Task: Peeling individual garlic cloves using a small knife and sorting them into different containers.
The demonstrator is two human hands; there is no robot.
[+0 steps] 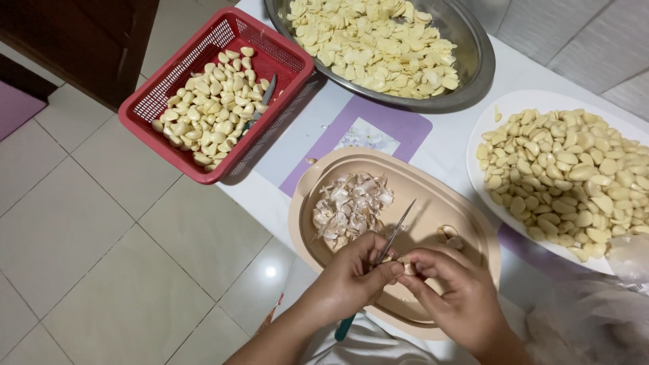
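A small pale garlic clove (407, 265) sits pinched between the fingertips of both hands, just above the near rim of an oval beige plastic tray (473, 223), as the left hand (355, 277) works a slim steel paring knife (396, 231) with a teal handle against it. The left grip is closed around the knife, blade angled up and away over the tray; the right hand (453, 290) is curled shut on the clove, its thumb and forefinger touching the clove right beside the blade. That closeness looks like the main hazard: a slip of the edge off the slick skin could nick a fingertip, and the clove could pop loose and drop to the tiled floor (101, 236), since the tray overhangs the edge of the white desk (446, 145). A heap of papery garlic skins (348, 206) lies in the tray's far left part, with a couple of cloves (448, 234) apart to the right. Beyond, a red plastic mesh basket (152, 115) of peeled cloves also juts over the desk edge and could tip if knocked. A round steel bowl (476, 61) of sliced garlic stands at the far side, and a white oval platter (487, 122) heaped with peeled cloves lies to the right
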